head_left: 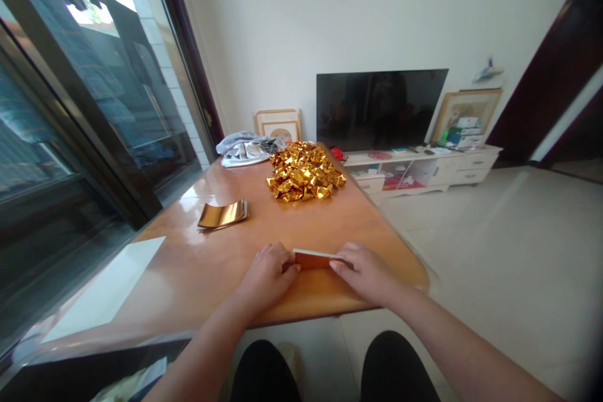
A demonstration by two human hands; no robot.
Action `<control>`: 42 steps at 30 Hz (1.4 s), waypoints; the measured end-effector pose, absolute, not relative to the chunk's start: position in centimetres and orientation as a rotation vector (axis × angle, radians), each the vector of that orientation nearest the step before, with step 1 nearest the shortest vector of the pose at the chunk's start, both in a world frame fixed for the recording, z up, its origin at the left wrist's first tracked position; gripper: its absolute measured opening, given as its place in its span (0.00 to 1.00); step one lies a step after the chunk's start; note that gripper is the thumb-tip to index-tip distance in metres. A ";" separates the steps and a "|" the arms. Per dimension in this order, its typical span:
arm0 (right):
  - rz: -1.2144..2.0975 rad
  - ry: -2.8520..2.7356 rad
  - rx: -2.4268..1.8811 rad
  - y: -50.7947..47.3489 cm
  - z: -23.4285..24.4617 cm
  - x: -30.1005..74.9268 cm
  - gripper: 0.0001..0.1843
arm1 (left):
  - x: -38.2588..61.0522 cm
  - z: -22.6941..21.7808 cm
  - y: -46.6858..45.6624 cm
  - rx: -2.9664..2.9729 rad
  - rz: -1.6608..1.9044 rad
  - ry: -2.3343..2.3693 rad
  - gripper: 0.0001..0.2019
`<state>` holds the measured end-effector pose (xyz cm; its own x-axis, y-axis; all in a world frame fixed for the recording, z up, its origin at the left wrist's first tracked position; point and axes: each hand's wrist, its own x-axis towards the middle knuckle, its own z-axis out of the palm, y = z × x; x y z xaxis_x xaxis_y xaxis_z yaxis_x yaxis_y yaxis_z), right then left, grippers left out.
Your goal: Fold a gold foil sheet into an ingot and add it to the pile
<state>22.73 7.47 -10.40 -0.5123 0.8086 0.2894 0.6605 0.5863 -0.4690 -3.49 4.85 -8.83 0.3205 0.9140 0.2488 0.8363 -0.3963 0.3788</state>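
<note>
Gold foil sheet (315, 259), part-folded, lies at the near tabletop (211, 264) edge; my left hand (266, 273) and right hand (365, 270) each hold a pinching grip on one end. Beyond, a heap of folded pieces (305, 172) suggests many done; a stack of flat sheets (223, 214) looks yet to fold.

Foil heap (305, 171) behind folded sheet (315, 259); stack (223, 214) leftward.

- Bare table (330, 220) lies open between the hands and the heap of gold foil pieces (305, 171)
- Stack of gold sheets (223, 214) sits left, well apart
- Grey cloth (245, 149) blocks the far-left corner
</note>
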 end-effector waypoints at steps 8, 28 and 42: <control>0.353 -2.187 -1.441 8.5 -10.7 21.7 0.20 | -3.0 -10.1 5.5 2.311 0.632 1.785 0.13; 0.383 -2.141 -1.526 8.7 -10.3 21.4 0.18 | -2.9 -10.2 5.6 2.259 0.661 1.807 0.15; 0.286 -2.162 -1.531 8.2 -10.2 21.1 0.16 | -2.6 -10.5 6.2 2.256 0.615 1.875 0.13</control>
